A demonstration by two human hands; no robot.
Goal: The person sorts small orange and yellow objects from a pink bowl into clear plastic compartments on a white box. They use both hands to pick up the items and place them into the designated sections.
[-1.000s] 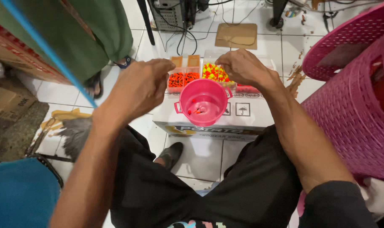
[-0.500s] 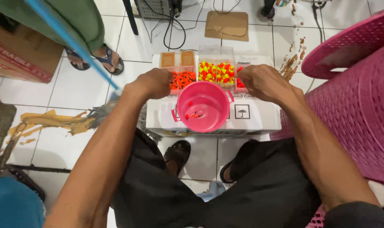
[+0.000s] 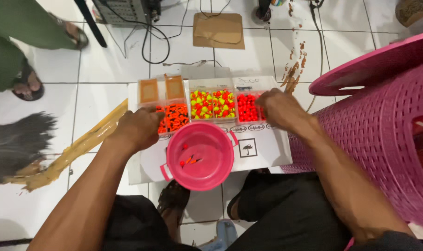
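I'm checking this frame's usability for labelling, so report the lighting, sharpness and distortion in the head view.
Head view: even indoor light with soft shadows, mild sheen on the white floor tiles. The left hand, right hand, pink bowl and bead tray are fairly sharp. Tile lines bow near the edges, so there is wide-angle distortion. The dark shape at the left edge is smeared.

One pink bucket, two hands, four clear bead boxes, one pink basket.

Both forearms extend forward, knuckles up. Left hand is loosely curled, fingers bent downward. Right hand is likewise curled, fingers tucked.
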